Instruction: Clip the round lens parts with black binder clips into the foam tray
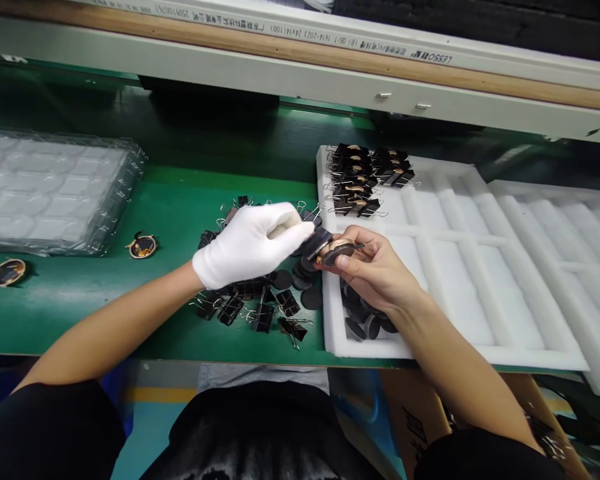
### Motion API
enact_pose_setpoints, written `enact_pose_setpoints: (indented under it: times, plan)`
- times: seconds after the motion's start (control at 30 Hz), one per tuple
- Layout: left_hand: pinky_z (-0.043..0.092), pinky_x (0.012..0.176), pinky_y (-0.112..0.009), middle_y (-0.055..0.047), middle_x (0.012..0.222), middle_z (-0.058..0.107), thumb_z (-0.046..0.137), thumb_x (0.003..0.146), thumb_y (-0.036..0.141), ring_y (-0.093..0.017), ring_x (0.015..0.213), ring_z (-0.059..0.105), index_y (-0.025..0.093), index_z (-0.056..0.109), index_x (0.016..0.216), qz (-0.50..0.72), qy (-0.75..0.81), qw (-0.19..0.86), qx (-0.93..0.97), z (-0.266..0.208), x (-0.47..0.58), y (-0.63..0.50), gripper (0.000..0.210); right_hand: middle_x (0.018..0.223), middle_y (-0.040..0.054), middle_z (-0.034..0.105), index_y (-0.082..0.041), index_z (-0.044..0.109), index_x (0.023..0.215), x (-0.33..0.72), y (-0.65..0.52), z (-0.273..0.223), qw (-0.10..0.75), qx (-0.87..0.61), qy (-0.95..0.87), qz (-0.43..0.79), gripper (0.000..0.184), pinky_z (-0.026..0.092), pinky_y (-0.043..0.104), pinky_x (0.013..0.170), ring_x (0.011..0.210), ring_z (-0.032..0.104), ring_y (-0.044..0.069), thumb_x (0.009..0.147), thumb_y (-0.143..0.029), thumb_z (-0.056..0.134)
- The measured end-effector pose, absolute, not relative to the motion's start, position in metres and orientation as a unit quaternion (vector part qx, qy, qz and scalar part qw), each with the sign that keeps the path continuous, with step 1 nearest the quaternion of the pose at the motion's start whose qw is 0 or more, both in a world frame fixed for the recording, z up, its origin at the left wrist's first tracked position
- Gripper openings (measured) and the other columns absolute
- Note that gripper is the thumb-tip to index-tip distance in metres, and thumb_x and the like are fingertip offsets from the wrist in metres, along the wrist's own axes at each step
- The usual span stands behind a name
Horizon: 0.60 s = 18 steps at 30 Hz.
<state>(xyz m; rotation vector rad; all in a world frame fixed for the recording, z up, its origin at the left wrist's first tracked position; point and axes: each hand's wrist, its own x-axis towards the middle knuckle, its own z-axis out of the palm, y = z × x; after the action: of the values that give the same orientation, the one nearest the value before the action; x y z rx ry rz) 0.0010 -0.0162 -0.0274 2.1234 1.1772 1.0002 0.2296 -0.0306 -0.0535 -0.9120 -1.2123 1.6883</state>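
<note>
My left hand [253, 243], in a white glove, pinches the wire handles of a black binder clip [317, 244]. That clip meets the edge of a round, gold-rimmed part with a dark disc face [339, 252]. Bare fingers of my right hand [373, 263] close around the round part from the right; whether the clip's jaws grip it I cannot tell. Below and behind my left hand lies a pile of loose binder clips [263, 317]. Several black discs [311, 298] lie beside the pile, under the held part.
A white foam tray [480, 243] holds clipped gold-rimmed parts [353, 180] at its back left and black discs [367, 323] at its front left. Another foam tray [585, 267] adjoins it. Clear plastic trays [55, 193] and gold-rimmed pieces [143, 247] sit left.
</note>
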Motion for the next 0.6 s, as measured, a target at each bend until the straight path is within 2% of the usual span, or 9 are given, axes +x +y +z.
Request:
enact_pose_setpoints:
  times: [0.07, 0.13, 0.23, 0.37, 0.47, 0.6]
  plan:
    - [0.034, 0.056, -0.025, 0.006, 0.058, 0.047, 0.057, 0.097, 0.043, -0.008, 0.055, 0.04, 0.019, 0.053, 0.066, 0.326, 0.431, 0.258, 0.801, -0.026, 0.0, -0.016, 0.039, 0.088, 0.0006, 0.079, -0.024, 0.064, 0.078, 0.229, -0.032, -0.053, 0.427, -0.364, -0.482, 0.673, 0.038, 0.067, 0.043, 0.087, 0.085, 0.078, 0.021, 0.07, -0.038, 0.098]
    - [0.031, 0.053, -0.026, 0.007, 0.054, 0.043, 0.06, 0.093, 0.048, -0.008, 0.052, 0.037, 0.019, 0.05, 0.063, 0.275, 0.438, 0.256, 0.817, -0.022, -0.003, -0.016, 0.044, 0.094, 0.0029, 0.081, -0.023, 0.065, 0.08, 0.229, -0.034, -0.052, 0.427, -0.369, -0.485, 0.668, 0.036, 0.067, 0.039, 0.085, 0.085, 0.079, 0.02, 0.07, -0.035, 0.097]
    - [0.025, 0.05, -0.028, 0.006, 0.049, 0.037, 0.062, 0.089, 0.056, -0.008, 0.049, 0.034, 0.02, 0.041, 0.056, 0.204, 0.442, 0.255, 0.836, -0.014, -0.006, -0.015, 0.053, 0.103, 0.0055, 0.082, -0.023, 0.066, 0.083, 0.23, -0.034, -0.053, 0.416, -0.38, -0.499, 0.658, 0.036, 0.066, 0.038, 0.086, 0.09, 0.079, 0.021, 0.07, -0.034, 0.097]
    - [0.021, 0.049, -0.03, 0.005, 0.044, 0.033, 0.058, 0.087, 0.067, -0.009, 0.043, 0.029, 0.021, 0.035, 0.05, 0.134, 0.437, 0.232, 0.859, -0.013, -0.005, -0.015, 0.063, 0.101, 0.0037, 0.082, -0.023, 0.068, 0.085, 0.232, -0.035, -0.057, 0.414, -0.374, -0.517, 0.649, 0.032, 0.064, 0.035, 0.089, 0.091, 0.078, 0.019, 0.073, -0.031, 0.096]
    - [0.021, 0.05, -0.031, 0.005, 0.043, 0.035, 0.055, 0.086, 0.07, -0.01, 0.041, 0.029, 0.021, 0.038, 0.051, 0.113, 0.445, 0.212, 0.863, -0.017, -0.003, -0.015, 0.062, 0.097, 0.003, 0.082, -0.023, 0.068, 0.084, 0.231, -0.035, -0.056, 0.421, -0.365, -0.515, 0.651, 0.029, 0.064, 0.032, 0.085, 0.085, 0.077, 0.017, 0.074, -0.028, 0.095]
    - [0.022, 0.052, -0.03, 0.005, 0.048, 0.039, 0.054, 0.089, 0.065, -0.011, 0.044, 0.032, 0.022, 0.041, 0.058, 0.111, 0.438, 0.201, 0.869, -0.021, -0.007, -0.011, 0.055, 0.096, 0.003, 0.081, -0.023, 0.068, 0.078, 0.231, -0.032, -0.049, 0.46, -0.383, -0.475, 0.645, 0.03, 0.064, 0.029, 0.076, 0.089, 0.074, 0.017, 0.072, -0.029, 0.096]
